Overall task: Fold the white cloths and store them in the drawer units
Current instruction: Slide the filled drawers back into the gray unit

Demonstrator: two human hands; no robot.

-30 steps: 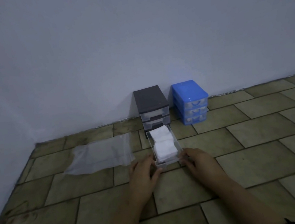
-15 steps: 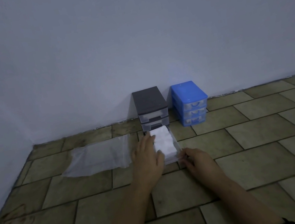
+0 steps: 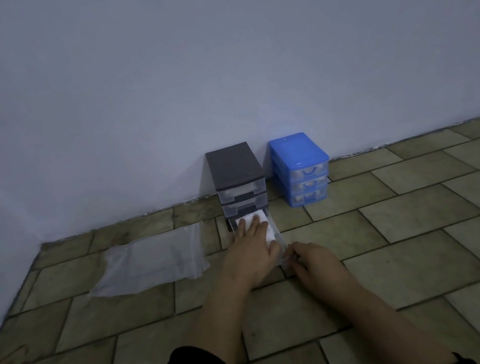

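A dark grey drawer unit stands against the wall, with a blue drawer unit to its right. The grey unit's clear bottom drawer is pulled out onto the floor and holds folded white cloths. My left hand lies flat on top of the cloths, fingers straight, pressing them down. My right hand grips the drawer's front right corner with curled fingers.
A clear plastic bag lies flat on the tiled floor to the left of the drawer. The white wall runs behind both units, and a corner is at the far left.
My left hand left the drawer's front left corner and moved onto the cloths, pressing them. The drawer has slid farther towards the grey unit. My right hand stays at the front.
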